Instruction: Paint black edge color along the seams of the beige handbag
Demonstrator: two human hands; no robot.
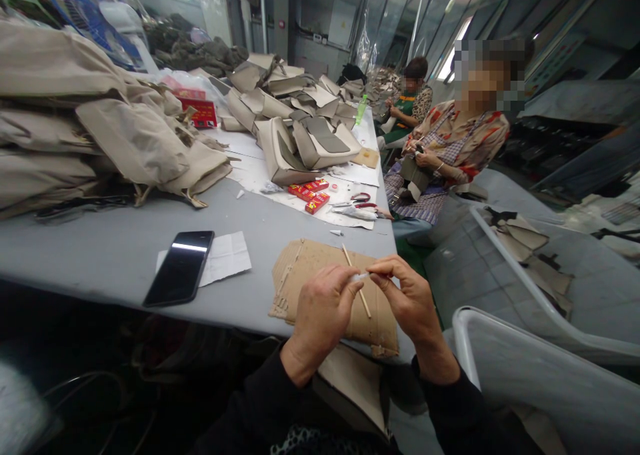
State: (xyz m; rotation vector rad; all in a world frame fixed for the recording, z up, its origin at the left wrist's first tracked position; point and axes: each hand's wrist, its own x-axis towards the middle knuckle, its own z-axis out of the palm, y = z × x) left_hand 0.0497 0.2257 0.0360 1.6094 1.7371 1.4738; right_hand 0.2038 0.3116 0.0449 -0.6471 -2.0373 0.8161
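Observation:
Above a flat piece of brown cardboard [295, 275], a small white tube [358, 277] is held between my two hands. My left hand [323, 311] is closed around the tube's body, with thumb and fingers hiding much of it. The thumb and fingertips of my right hand [410, 298] pinch its other end. Beneath the tube, a thin wooden stick [365, 301] lies across the cardboard. A beige fabric piece [357, 385] rests below the table edge, between my forearms.
Left of the cardboard, a black phone [180, 268] lies partly over white paper [227, 258]. Red boxes [317, 203] and scissors [361, 197] sit farther back. Beige bags [165, 141] are piled left. Two people sit right, near grey bins [540, 368].

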